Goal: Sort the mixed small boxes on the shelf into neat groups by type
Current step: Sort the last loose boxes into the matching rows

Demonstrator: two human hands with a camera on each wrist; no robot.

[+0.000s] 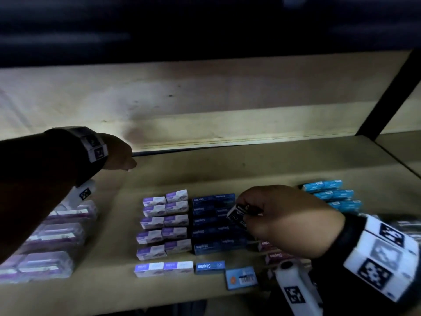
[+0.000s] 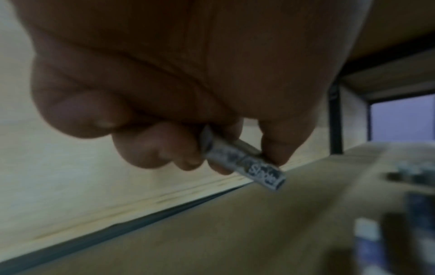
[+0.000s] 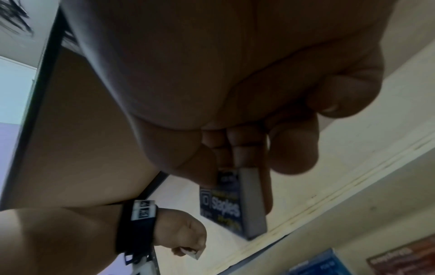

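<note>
Sorted rows lie on the wooden shelf [image 1: 273,160]: purple-and-white boxes [image 1: 164,222], dark blue Staples boxes [image 1: 214,222], light blue boxes [image 1: 332,195] at the right, and maroon boxes [image 1: 273,255] partly hidden under my right wrist. My right hand [image 1: 251,213] hovers above the dark blue rows and pinches a dark Staples box [image 1: 237,216], which hangs upright from the fingers in the right wrist view [image 3: 226,206]. My left hand [image 1: 130,165] is out over the bare back-left part of the shelf. It pinches a small pale Staples box [image 2: 244,163].
Clear purple packs [image 1: 52,236] are stacked at the left under my left forearm. Near the front edge lie a blue Staples box [image 1: 209,266] and a blue box with a barcode [image 1: 241,278]. A black frame post [image 1: 387,87] stands at the right.
</note>
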